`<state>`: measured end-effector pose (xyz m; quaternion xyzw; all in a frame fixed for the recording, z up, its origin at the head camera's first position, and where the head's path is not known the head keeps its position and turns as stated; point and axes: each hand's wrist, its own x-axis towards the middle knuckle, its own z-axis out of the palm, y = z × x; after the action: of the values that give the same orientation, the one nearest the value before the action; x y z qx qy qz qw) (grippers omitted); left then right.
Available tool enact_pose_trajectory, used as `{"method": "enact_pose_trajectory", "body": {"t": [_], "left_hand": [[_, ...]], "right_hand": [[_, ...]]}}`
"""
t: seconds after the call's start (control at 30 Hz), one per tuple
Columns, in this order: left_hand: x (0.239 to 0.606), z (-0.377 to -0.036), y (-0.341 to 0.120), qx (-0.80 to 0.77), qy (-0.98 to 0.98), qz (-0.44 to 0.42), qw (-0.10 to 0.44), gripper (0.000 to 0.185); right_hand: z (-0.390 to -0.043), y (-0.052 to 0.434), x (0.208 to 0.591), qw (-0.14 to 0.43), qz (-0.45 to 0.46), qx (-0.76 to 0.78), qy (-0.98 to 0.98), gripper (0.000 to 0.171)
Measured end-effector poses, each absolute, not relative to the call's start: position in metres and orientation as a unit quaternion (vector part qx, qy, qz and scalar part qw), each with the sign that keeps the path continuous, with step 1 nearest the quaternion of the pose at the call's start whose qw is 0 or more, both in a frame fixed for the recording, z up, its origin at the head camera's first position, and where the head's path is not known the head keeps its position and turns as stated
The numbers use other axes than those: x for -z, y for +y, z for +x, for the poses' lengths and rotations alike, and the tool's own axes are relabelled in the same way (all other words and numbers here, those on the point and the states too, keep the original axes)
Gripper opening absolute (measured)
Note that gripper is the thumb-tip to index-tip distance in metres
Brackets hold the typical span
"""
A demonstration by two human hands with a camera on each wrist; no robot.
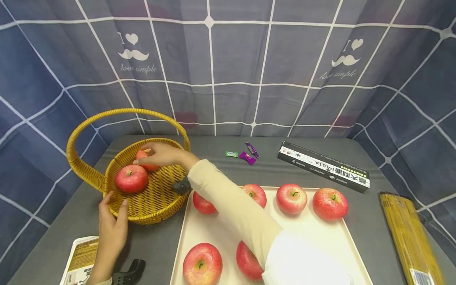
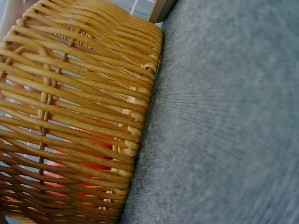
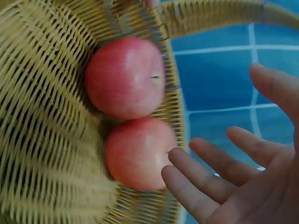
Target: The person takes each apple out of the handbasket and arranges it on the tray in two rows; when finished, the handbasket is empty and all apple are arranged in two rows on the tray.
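A yellow wicker basket [image 1: 162, 194] with a tall handle stands at the left, two red apples side by side inside it. The nearer apple [image 1: 132, 179] rests against the left wall. Over the farther apple [image 3: 142, 154] is my right hand [image 1: 162, 154]; in the right wrist view its fingers are spread and extended, fingertips at that apple's edge, not wrapped around it. My left hand [image 1: 113, 225] holds the basket's near-left rim, thumb at the front. Woven wall [image 2: 84, 93] fills much of the left wrist view and hides most of that hand.
A cream tray [image 1: 213, 237] with several apples [image 1: 202, 264] lies under my right forearm. Behind it are small wrapped candies [image 1: 247, 158] and a black pasta box [image 1: 324, 166]. A spaghetti pack [image 1: 411, 237] lies far right; another package [image 1: 80, 261] sits near left.
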<state>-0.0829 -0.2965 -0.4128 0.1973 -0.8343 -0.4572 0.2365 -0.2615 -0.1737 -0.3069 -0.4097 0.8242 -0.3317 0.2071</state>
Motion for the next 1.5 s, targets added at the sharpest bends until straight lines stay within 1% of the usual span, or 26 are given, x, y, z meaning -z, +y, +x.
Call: {"method": "enact_pose_trajectory", "body": {"t": [0.13,0.27,0.37,0.5,0.53,0.63,0.73,0.8,0.87,0.97,1.07,1.17,1.27,1.37,1.43,1.5], "left_hand": [[0.412,-0.083,-0.296,0.459,-0.836,0.194,0.229,0.057],[0.411,-0.084,-0.296,0.455,-0.839,0.19,0.23,0.057],[0.409,-0.087,-0.296,0.452,-0.843,0.182,0.23,0.057],[0.408,-0.091,-0.295,0.449,-0.845,0.172,0.232,0.057],[0.409,-0.092,-0.294,0.449,-0.845,0.172,0.233,0.057],[0.408,-0.092,-0.293,0.449,-0.846,0.176,0.229,0.057],[0.407,-0.092,-0.293,0.45,-0.846,0.185,0.216,0.059],[0.407,-0.091,-0.293,0.45,-0.847,0.189,0.21,0.059],[0.407,-0.091,-0.294,0.448,-0.848,0.19,0.211,0.058],[0.408,-0.091,-0.293,0.446,-0.847,0.186,0.222,0.057],[0.409,-0.091,-0.292,0.447,-0.847,0.183,0.224,0.057],[0.411,-0.088,-0.292,0.45,-0.846,0.187,0.218,0.057],[0.412,-0.085,-0.293,0.455,-0.841,0.199,0.213,0.058],[0.413,-0.082,-0.294,0.459,-0.838,0.204,0.216,0.058],[0.412,-0.082,-0.295,0.46,-0.836,0.202,0.221,0.057],[0.413,-0.081,-0.296,0.46,-0.835,0.202,0.225,0.057]], "right_hand": [[-0.262,-0.192,0.324,0.236,-0.364,0.357,0.828,0.061],[-0.26,-0.199,0.344,0.295,-0.326,0.436,0.785,0.06],[-0.259,-0.203,0.354,0.308,-0.319,0.458,0.77,0.062],[-0.257,-0.207,0.361,0.298,-0.353,0.428,0.776,0.071],[-0.257,-0.207,0.362,0.304,-0.364,0.422,0.772,0.073],[-0.255,-0.206,0.365,0.342,-0.395,0.408,0.749,0.073],[-0.253,-0.203,0.362,0.401,-0.429,0.372,0.719,0.07],[-0.252,-0.203,0.359,0.419,-0.458,0.333,0.71,0.069],[-0.25,-0.201,0.356,0.414,-0.477,0.289,0.719,0.069],[-0.248,-0.192,0.35,0.379,-0.499,0.252,0.737,0.065],[-0.248,-0.17,0.336,0.344,-0.501,0.251,0.753,0.06],[-0.249,-0.142,0.318,0.318,-0.504,0.284,0.752,0.058],[-0.247,-0.104,0.299,0.294,-0.517,0.324,0.736,0.058],[-0.241,-0.055,0.283,0.264,-0.522,0.353,0.73,0.056],[-0.235,-0.016,0.277,0.24,-0.512,0.355,0.745,0.054],[-0.226,0.024,0.276,0.227,-0.486,0.355,0.766,0.055]]}}
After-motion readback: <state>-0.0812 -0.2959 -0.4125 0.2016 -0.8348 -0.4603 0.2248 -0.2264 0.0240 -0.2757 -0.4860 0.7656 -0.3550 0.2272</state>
